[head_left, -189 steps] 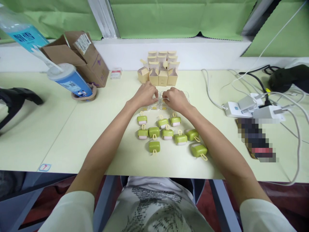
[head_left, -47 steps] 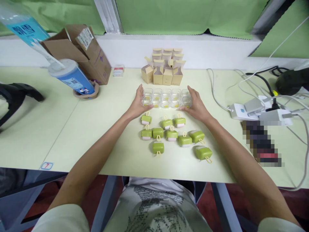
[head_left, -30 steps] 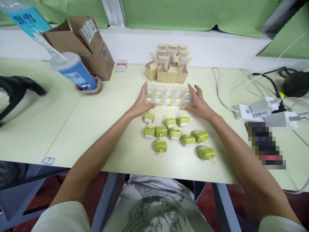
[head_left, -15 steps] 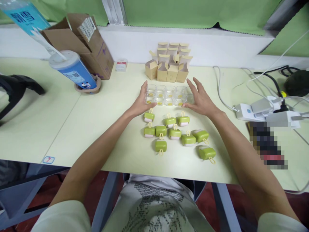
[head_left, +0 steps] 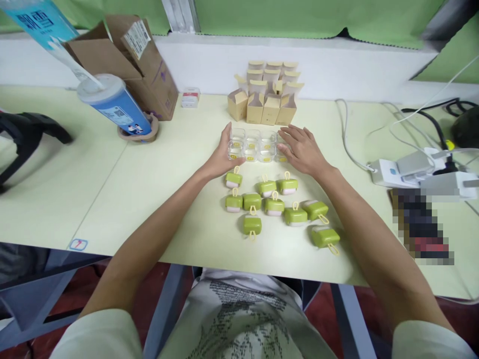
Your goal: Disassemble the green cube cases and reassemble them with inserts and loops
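Note:
Small clear plastic boxes, with yellow marks inside, stand in two rows on the table. My left hand cups the left end of the rows, thumb along the front and fingers stretched up the side. Over the right end lies my right hand, its fingers extended and touching the boxes there, some of which it hides. Nearer to me, several green cases with pale undersides and cream loops lie scattered. Two of them are a green case below my left hand and a green case at the far right.
Behind the plastic boxes, several opened small cardboard boxes stand against the wall. To the left are a blue cup, a large carton and a small white-and-red box. Power strips with cables lie at the right.
My right hand has moved left and its fingers have come down over the right-end boxes. My left hand keeps its place beside the left end. The view has shifted slightly.

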Available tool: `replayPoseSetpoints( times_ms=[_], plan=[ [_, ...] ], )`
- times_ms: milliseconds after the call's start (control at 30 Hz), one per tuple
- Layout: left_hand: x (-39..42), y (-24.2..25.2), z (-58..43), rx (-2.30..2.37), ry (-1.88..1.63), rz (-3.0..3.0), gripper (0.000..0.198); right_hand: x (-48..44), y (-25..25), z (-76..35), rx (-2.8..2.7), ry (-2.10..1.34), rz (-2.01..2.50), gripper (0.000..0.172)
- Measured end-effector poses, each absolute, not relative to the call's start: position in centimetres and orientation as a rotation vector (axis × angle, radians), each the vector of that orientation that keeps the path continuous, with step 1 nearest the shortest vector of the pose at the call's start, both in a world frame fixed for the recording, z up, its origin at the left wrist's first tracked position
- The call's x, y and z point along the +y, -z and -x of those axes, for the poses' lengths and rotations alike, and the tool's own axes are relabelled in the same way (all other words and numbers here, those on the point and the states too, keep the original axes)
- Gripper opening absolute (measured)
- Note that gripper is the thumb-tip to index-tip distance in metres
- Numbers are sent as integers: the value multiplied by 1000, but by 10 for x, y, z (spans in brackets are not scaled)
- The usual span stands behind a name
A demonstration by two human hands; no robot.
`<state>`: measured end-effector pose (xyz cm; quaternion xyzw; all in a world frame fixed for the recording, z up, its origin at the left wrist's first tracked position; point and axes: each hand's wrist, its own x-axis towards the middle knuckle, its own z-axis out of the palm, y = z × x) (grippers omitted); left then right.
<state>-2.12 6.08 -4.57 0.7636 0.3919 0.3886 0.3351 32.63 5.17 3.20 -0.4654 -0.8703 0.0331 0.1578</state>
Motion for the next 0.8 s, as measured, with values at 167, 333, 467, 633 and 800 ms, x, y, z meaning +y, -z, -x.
replayPoseSetpoints(
  times_ms=[167,333,467,633,800],
  plan=[
    [63,49,18,1021,-1034,-1972,153,48,-32,-321,-2468,-85,1363,77],
    [58,40,19,1106,-1147,-1897,132,47,-45,-323,-2415,-102,1384,81],
    [21,-12,31,1214,-1358,-2033,82,14,-88,-327,-2279,-160,1234,78],
    [-61,-74,49,1076,-881,-2447,39,-81,-135,-353,-2160,-163,1118,52],
    [-150,-63,42,1290,-988,-2408,47,-173,-99,-404,-2258,-328,1228,77]
  ],
)
